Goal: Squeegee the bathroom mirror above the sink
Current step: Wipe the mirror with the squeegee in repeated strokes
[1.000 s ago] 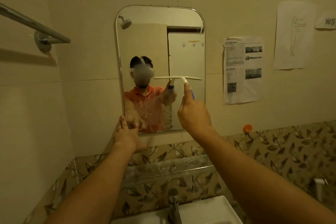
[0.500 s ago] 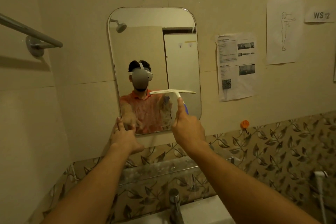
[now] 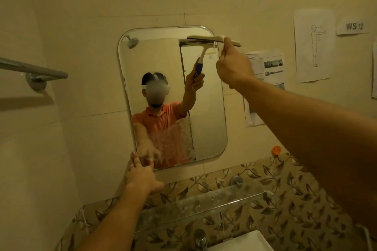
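The rounded rectangular mirror (image 3: 208,108) hangs on the tiled wall. My right hand (image 3: 232,67) grips the handle of a white squeegee (image 3: 206,38), whose blade lies level against the glass at the mirror's top right corner and overhangs its right edge. The handle is hidden behind my hand; its reflection shows a blue grip. My left hand (image 3: 140,175) rests with fingers spread on the mirror's bottom left corner. Water streaks cover the lower middle of the glass.
A metal towel bar (image 3: 34,68) juts from the left wall. Papers (image 3: 265,79) are taped to the wall right of the mirror. Below it run a glass shelf (image 3: 204,201), a tap (image 3: 201,238) and the white sink (image 3: 244,242). An orange hook (image 3: 276,150) sits lower right.
My right hand has lifted the squeegee from the mirror's middle height up to its top right corner. My left hand has stayed at the bottom left corner.
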Demonstrator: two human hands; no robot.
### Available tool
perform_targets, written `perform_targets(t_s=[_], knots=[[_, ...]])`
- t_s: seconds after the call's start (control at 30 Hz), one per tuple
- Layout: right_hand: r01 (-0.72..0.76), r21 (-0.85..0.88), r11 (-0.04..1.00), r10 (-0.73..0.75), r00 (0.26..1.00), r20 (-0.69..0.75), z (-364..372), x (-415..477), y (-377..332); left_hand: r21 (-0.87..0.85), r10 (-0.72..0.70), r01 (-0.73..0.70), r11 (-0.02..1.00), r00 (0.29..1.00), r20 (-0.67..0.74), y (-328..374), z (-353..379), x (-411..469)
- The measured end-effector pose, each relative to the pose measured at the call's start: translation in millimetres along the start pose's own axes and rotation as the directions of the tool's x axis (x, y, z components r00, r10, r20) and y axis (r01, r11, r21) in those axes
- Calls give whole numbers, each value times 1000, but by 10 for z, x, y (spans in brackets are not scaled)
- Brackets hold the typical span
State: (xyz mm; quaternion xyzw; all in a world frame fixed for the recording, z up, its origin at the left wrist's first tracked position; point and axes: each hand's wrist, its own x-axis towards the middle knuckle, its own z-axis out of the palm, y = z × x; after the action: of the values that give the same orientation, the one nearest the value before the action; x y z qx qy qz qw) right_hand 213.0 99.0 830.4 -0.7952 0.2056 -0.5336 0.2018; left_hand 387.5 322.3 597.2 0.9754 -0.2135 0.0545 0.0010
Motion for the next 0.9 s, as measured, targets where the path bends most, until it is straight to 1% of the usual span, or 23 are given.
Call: perform_targets(t_s=[0.13,0.23,0.33,0.6,0.9], knots=[[-21,-3,1000,21,1000,17,50,129,-28,22,10,-11,1000,1000,16,-25,2,10],[-25,16,1000,24,999,30,143,104,12,40,11,-12,999,1000,18,-9,-8,19],[-34,-11,999,35,999,25,249,3,89,52,16,-17,998,1000,17,-7,-7,22],[-93,-15,996,93,995,27,603,-669,454,74,34,-32,997,999,-24,-47,29,0],[-205,-27,978,207,974,89,795,-1357,749,91,30,-26,996,999,-34,-20,25,-5]])
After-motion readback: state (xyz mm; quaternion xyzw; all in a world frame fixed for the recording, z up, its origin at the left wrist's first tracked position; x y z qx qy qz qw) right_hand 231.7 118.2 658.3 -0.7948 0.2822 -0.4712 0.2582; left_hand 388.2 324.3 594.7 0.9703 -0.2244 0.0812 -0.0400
